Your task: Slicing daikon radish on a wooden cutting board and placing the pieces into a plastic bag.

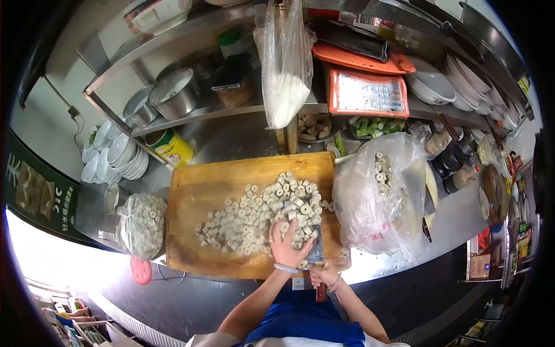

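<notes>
Many short, pale cut pieces with a hole through each [249, 221] lie heaped on a wooden cutting board [204, 182]. My left hand [288, 247], with a bangle at its wrist, rests fingers spread on the heap's right part. At the board's front edge, my right hand [324, 275] grips the red-brown handle of a cleaver [316, 247]. The blade lies flat, partly under the pieces beside my left hand. A large clear plastic bag [368, 208] with similar pieces stands right of the board. On the left sits a tied bag of pale pieces [142, 227].
Behind the board runs a steel shelf [217, 113] with pots and an orange scale [368, 93]. A plastic bag [286, 86] hangs from above. Stacked white bowls [125, 156] and a yellow-green can [173, 147] stand at the left. Bottles [459, 178] and another knife [427, 230] are at the right.
</notes>
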The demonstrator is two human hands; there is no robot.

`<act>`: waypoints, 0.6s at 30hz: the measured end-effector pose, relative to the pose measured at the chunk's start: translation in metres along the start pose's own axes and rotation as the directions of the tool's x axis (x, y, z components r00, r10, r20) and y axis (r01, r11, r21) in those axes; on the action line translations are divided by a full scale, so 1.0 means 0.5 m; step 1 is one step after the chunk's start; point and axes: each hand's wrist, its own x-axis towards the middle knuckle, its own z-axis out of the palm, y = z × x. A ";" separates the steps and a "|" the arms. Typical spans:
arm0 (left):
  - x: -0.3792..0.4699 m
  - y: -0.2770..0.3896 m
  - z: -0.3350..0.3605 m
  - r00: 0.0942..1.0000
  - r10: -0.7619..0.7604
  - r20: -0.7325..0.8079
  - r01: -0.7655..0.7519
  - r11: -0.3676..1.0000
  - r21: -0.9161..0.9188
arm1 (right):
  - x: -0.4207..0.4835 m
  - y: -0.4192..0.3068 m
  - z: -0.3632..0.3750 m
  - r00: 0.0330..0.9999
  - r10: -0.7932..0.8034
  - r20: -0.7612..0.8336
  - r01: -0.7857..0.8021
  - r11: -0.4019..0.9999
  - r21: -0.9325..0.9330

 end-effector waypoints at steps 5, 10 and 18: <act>0.007 0.005 -0.008 0.999 0.044 -0.016 -0.044 0.999 0.002 | -0.013 -0.012 0.017 0.999 -0.054 -0.003 0.054 0.999 0.006; 0.014 0.016 -0.020 0.999 0.027 -0.046 -0.029 0.999 -0.037 | -0.011 -0.016 0.016 0.999 -0.052 0.012 0.052 0.999 -0.008; 0.025 0.024 -0.034 0.997 0.040 -0.064 -0.042 0.999 -0.029 | -0.013 -0.024 0.029 0.996 -0.051 0.074 0.049 0.998 0.027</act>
